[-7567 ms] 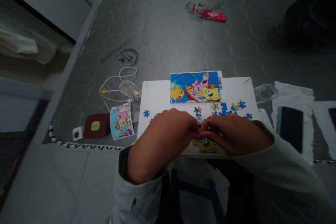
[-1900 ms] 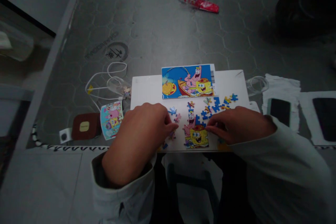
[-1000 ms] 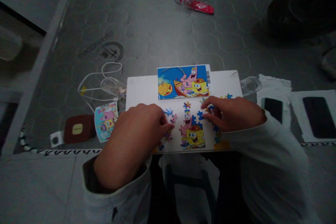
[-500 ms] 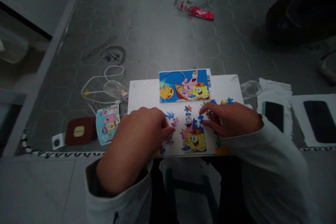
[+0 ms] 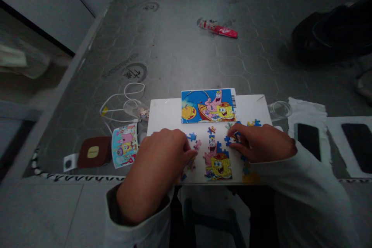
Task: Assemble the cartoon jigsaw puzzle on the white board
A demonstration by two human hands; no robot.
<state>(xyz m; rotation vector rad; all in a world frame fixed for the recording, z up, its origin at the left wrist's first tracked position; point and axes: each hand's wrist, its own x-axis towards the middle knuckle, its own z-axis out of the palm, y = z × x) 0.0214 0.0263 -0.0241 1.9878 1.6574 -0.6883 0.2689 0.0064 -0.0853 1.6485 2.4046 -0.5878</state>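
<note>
Right hand pinching blue piece, fingers narrow, just right of assembled cluster on white board. Left hand resting curled beside pink piece; cannot tell whether holding anything. Likely fitting piece; next move calling for tab alignment against cluster.

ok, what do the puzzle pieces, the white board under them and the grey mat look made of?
Puzzle pieces: probably printed cardboard; thin, flat, cut tabs, matte colour print.
White board: smooth, slightly glossy, glint at its far edge; plastic or coated card, unclear.
Grey mat: seemingly foam or vinyl; embossed hexagons, patterned border, dull sheen.
</note>
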